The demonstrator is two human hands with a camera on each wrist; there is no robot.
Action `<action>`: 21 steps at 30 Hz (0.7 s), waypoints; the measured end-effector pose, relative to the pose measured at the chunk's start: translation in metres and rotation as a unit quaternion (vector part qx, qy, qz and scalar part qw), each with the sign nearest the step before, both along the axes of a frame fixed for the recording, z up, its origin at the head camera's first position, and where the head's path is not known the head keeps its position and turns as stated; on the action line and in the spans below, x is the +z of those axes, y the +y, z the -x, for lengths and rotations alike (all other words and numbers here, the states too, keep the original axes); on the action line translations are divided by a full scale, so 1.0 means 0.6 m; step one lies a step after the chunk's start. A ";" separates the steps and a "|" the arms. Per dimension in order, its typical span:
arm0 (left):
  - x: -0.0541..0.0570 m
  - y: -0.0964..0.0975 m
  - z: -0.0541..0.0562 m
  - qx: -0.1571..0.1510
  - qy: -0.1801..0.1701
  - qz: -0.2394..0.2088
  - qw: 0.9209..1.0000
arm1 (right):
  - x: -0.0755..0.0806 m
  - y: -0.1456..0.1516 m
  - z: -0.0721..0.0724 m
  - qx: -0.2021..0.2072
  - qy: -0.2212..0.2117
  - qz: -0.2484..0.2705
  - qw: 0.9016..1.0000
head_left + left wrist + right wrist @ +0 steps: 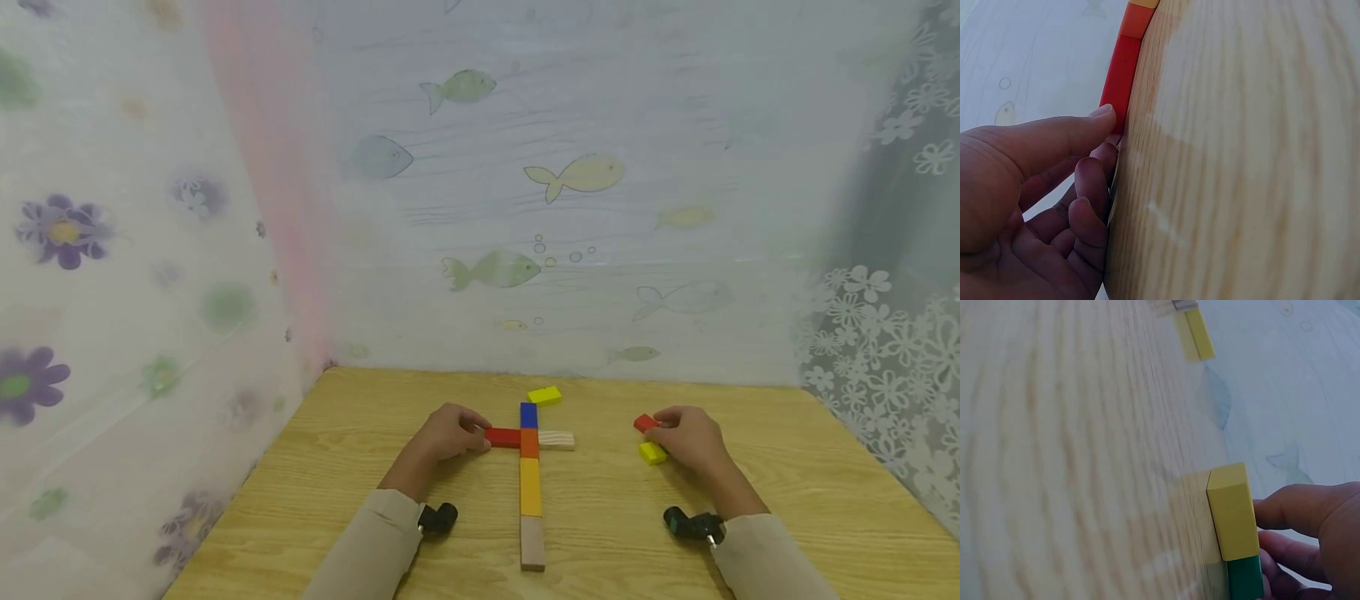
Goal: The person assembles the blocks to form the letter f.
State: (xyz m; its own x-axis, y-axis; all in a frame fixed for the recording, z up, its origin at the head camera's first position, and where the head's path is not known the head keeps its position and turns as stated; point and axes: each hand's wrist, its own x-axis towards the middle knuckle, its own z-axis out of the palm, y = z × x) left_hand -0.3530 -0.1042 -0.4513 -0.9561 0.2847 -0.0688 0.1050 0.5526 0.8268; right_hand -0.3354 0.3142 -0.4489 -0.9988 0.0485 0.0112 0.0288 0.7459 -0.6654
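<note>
In the head view my left hand (453, 432) pinches the outer end of a long red block (504, 437). That block's other end meets an orange block (529, 443) in a cross of blocks on the table. In the left wrist view the thumb (1094, 125) lies along the red block (1121, 87). My right hand (688, 437) holds a small red block (645, 423) between thumb and index finger. A yellow block (652, 452) lies just below it. The right wrist view shows this yellow block (1234, 515) beside a green block (1245, 578), which hides the small red one.
The cross also has a blue block (528, 415), a pale wooden block (557, 440), an amber block (530, 487) and a brownish block (532, 542). Another yellow block (544, 396) lies behind it. Patterned curtains (570, 333) close in the wooden table (600, 533).
</note>
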 end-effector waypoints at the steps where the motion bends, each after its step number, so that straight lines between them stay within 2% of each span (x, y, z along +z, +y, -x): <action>1: 0.000 0.000 0.000 0.001 0.000 0.000 1.000 | 0.000 0.000 0.000 0.000 0.003 0.001 1.000; 10: -0.001 0.000 0.000 -0.001 0.000 0.003 1.000 | -0.003 -0.001 0.000 -0.003 0.004 -0.004 1.000; 21: 0.007 0.002 -0.007 -0.004 -0.001 0.005 1.000 | 0.008 -0.006 0.000 -0.011 -0.010 0.007 1.000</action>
